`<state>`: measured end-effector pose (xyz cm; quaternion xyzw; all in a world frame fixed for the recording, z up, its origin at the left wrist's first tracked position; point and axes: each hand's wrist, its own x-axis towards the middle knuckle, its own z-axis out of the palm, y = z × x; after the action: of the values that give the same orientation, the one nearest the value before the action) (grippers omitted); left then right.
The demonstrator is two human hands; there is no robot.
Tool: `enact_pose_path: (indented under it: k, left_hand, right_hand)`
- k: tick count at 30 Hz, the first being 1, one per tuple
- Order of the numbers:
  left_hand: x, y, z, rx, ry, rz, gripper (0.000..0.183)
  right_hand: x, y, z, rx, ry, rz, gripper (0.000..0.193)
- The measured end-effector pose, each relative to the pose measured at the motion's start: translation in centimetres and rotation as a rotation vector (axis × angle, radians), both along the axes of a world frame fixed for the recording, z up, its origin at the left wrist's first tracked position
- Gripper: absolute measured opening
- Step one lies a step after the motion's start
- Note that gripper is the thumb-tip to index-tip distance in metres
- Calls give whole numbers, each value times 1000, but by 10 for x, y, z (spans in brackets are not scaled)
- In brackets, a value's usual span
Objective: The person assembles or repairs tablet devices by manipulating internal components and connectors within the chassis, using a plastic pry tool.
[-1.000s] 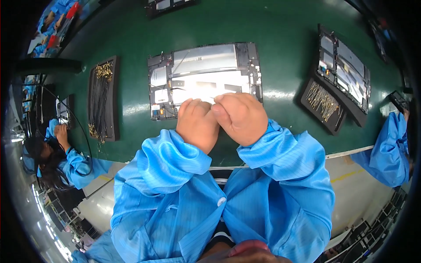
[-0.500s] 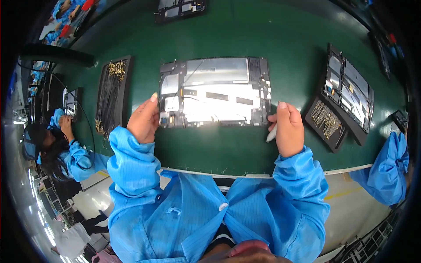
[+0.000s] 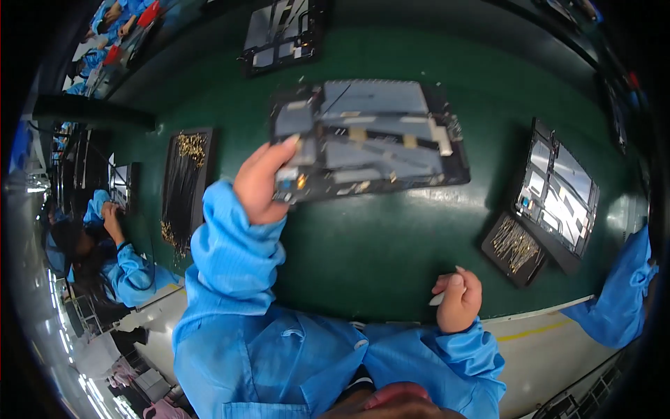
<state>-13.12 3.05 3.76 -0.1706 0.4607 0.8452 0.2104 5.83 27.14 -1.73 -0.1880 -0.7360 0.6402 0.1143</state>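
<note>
My left hand (image 3: 262, 183) grips the left edge of an opened tablet (image 3: 377, 157), thumb on top. The tablet is tilted and slightly blurred, its right side unsupported; black frame, grey panels and small circuit parts show. Near the table's front edge, my right hand (image 3: 460, 302) is closed around a small whitish tool (image 3: 437, 299). Only the tool's pale tip sticks out between the fingers, so its kind cannot be made out.
Left of my left arm lies a dark tray of thin black cables with gold ends (image 3: 185, 183). A smaller tray of similar pieces (image 3: 515, 244) sits at right, beside another opened tablet (image 3: 558, 188). A further opened tablet (image 3: 283, 35) is at the back. A co-worker (image 3: 115, 230) works at far left.
My left hand has raised the tablet off the table, shifting it right and tilting it. My right hand has left the tablet's right edge and drawn back toward me, still holding the whitish tool.
</note>
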Motion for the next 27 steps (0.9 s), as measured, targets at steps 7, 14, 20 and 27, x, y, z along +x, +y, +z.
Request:
enact_pose_path:
  k: [7,14,20,27]
  left_hand:
    - [-136,71,11,-399,70,23,76]
    - [-155,-11,-46,-120,19,577,74]
    - [-200,-52,-78,28,65,692,41]
    - [-189,-32,-48,-58,49,624,29]
  right_hand:
    - [5,-2,-16,25,88,-88,20]
    - [1,2,-13,275,183,34,28]
    - [2,-3,-18,264,117,-4,29]
    - [10,-4,-20,233,131,-59,31]
